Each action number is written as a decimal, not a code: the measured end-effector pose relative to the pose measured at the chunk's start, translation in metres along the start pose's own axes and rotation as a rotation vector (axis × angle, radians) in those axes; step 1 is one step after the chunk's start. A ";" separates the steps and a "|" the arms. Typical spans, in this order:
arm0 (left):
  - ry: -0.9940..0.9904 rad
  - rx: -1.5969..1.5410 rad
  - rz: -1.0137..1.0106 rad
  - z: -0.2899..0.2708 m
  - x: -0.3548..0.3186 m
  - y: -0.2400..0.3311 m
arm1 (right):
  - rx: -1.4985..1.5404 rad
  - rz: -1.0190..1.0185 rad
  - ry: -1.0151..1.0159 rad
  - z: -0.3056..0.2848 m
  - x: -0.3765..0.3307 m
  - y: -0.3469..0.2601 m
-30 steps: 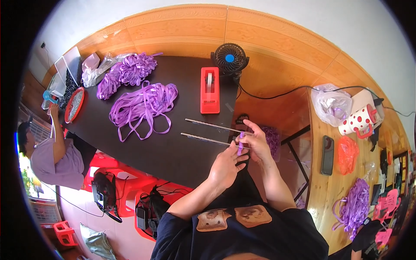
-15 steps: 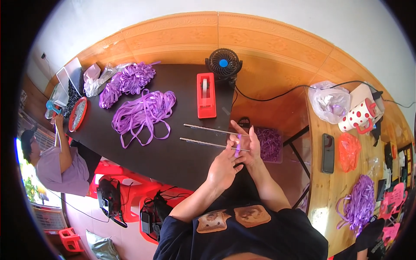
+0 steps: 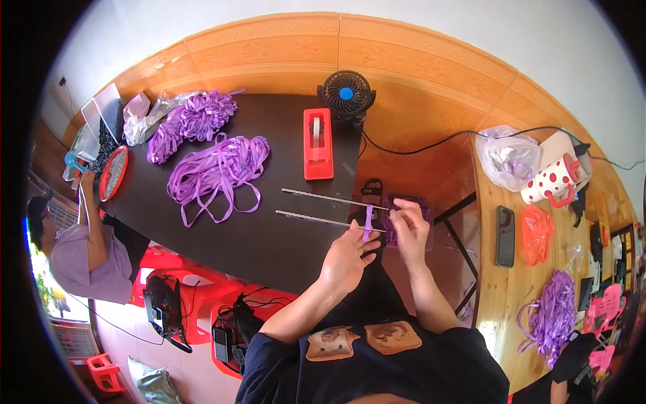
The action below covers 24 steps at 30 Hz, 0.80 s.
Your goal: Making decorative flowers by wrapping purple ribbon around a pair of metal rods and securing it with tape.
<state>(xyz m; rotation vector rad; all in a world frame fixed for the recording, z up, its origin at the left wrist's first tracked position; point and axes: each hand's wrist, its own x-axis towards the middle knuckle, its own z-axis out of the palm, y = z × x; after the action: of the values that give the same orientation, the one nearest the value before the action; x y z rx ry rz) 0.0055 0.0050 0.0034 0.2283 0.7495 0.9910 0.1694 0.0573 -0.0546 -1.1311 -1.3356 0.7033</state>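
From the head camera, your left hand (image 3: 346,259) and right hand (image 3: 409,225) sit close together at the near edge of the dark table (image 3: 269,249), both pinched on a short purple ribbon strip (image 3: 367,222) that stands roughly upright between them, its long axis running away from you. The strip crosses the nearer of two thin metal rods (image 3: 326,220), which lie nearly parallel and stretch left to right across the table toward your hands (their right ends are partly hidden behind your fingers, so I cannot tell just where they stop). Your left hand grips the strip's lower part, just below the rod; your right hand has its fingertips at the upper part, so the right is the nearer one to the farther rod (image 3: 330,198). The loose heap of purple ribbon (image 3: 215,172) lies well to your left, and the red tape dispenser (image 3: 317,145) stands beyond the rods, closer to your left hand.
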 end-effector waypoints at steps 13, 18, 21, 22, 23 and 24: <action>-0.007 -0.002 0.024 0.001 0.000 -0.002 | -0.087 0.077 -0.171 0.023 0.008 -0.027; 0.002 -0.016 0.012 0.001 0.000 0.000 | 0.013 0.152 -0.144 0.026 0.001 -0.026; -0.006 -0.029 -0.001 0.002 0.000 0.001 | 0.303 0.321 -0.097 0.023 -0.003 -0.019; -0.011 -0.039 -0.002 0.002 0.000 0.001 | 0.441 0.514 -0.153 0.020 -0.004 -0.009; -0.011 -0.039 -0.003 0.001 0.001 0.001 | 0.578 0.707 -0.209 0.017 -0.004 -0.001; -0.018 -0.053 -0.001 -0.002 0.001 0.000 | 0.579 0.710 -0.212 0.018 -0.002 -0.003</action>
<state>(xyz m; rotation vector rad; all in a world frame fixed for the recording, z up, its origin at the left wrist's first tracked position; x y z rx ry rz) 0.0047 0.0056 0.0012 0.1903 0.7061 1.0058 0.1506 0.0583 -0.0554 -1.0508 -0.7762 1.6452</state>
